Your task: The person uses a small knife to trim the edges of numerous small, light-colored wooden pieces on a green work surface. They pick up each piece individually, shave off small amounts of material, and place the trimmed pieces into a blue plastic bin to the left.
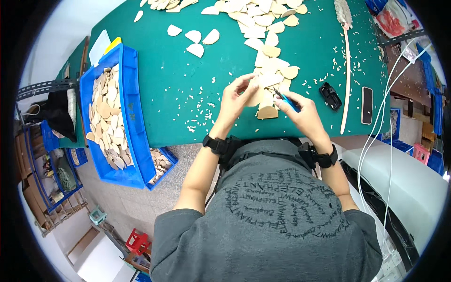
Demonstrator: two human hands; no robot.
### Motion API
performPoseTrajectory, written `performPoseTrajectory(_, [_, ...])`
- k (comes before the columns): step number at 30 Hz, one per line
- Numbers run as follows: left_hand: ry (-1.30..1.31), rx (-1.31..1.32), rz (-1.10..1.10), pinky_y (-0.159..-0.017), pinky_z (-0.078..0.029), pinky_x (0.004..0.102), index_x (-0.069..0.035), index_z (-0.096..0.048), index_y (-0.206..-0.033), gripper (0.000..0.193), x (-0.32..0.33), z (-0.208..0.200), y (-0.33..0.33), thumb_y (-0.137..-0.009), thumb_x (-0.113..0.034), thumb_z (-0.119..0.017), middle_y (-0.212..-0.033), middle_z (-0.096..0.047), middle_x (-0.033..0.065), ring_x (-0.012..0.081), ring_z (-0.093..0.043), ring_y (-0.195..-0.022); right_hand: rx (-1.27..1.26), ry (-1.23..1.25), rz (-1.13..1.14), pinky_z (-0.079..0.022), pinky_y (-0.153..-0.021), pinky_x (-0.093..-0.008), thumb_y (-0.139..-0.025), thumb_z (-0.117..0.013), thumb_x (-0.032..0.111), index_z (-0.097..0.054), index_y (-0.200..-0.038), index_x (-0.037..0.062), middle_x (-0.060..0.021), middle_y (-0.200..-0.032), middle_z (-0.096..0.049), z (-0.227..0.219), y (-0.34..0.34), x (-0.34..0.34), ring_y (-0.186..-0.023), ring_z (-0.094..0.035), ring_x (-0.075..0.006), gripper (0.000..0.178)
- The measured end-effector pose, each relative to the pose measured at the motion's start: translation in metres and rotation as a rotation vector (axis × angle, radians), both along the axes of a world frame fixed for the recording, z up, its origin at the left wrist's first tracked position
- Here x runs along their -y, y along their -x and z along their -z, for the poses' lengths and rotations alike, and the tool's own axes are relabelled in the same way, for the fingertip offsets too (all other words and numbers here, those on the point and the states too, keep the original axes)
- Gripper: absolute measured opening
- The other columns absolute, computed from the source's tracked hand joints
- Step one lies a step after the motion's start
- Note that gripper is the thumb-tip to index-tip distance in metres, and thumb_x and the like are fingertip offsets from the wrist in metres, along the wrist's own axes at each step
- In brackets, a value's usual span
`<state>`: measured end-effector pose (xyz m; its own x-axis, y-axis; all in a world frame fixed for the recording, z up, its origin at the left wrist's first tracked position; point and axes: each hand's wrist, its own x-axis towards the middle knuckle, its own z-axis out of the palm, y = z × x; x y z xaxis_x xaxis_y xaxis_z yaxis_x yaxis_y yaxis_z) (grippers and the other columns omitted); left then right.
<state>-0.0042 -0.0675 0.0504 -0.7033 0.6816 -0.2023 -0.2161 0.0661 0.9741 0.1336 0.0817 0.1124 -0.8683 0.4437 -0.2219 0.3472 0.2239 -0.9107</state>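
My left hand [237,97] is closed on a flat beige piece [255,97], pinching it between thumb and fingers near the table's front edge. My right hand [304,115] grips a small blue-handled tool [290,102] with a dark, narrow tip. That tip points at the beige pieces beside my left hand; whether it touches one I cannot tell. Between and beyond my hands runs a loose pile of flat beige pieces [271,50], many half-round. One half-round piece [268,112] lies at the near end, close to my body.
On the left stands a blue crate [133,110] full of similar pieces. Several half-round pieces [211,36] and small pale scraps lie scattered over the green table [159,66]. To the right are a black object [330,96], a long-handled brush [346,75] and a phone [367,105].
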Motion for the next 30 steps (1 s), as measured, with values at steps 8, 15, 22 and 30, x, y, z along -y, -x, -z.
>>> performPoseTrajectory(8, [0.02,-0.243,0.009,-0.082,-0.048,0.0254,-0.004,-0.054,-0.125,0.039,0.024,-0.065,-0.004,-0.089,-0.015,-0.063,-0.102,-0.067,0.009,0.0122,-0.061,-0.093,-0.007,-0.09,-0.194,-0.046,-0.063,-0.0283,-0.081,-0.069,0.036,-0.065,-0.104,0.0004,-0.0112,-0.08,-0.066,-0.015,0.019,0.005,-0.068,-0.059,-0.015,0.043])
performPoseTrajectory(15, [0.066,-0.301,-0.083,-0.082,-0.049,0.0258,-0.005,-0.051,-0.126,0.046,0.031,-0.079,-0.009,-0.085,-0.017,-0.068,-0.099,-0.069,0.01,0.0129,-0.063,-0.093,-0.089,-0.051,-0.212,-0.046,-0.062,-0.028,-0.081,-0.069,0.039,-0.066,-0.102,-0.0007,-0.0097,-0.078,-0.065,-0.007,0.024,0.015,-0.067,-0.058,-0.0141,0.045])
performPoseTrajectory(22, [0.089,-0.364,-0.089,-0.078,-0.051,0.0256,-0.007,-0.051,-0.126,0.046,0.034,-0.079,-0.01,-0.085,-0.018,-0.069,-0.098,-0.069,0.0102,0.0131,-0.064,-0.09,-0.11,-0.017,-0.203,-0.041,-0.054,-0.0266,-0.082,-0.069,0.04,-0.067,-0.096,-0.0006,-0.005,-0.068,-0.061,-0.009,0.027,0.02,-0.06,-0.052,-0.0104,0.043])
performPoseTrajectory(30, [0.096,-0.488,-0.099,-0.071,-0.054,0.0289,-0.008,-0.053,-0.123,0.041,0.038,-0.081,-0.008,-0.085,-0.016,-0.067,-0.093,-0.07,0.0127,0.0195,-0.069,-0.084,-0.082,0.024,-0.211,-0.038,-0.051,-0.0261,-0.083,-0.068,0.036,-0.068,-0.092,0.0004,-0.002,-0.063,-0.057,-0.013,0.029,0.026,-0.057,-0.048,-0.0083,0.037])
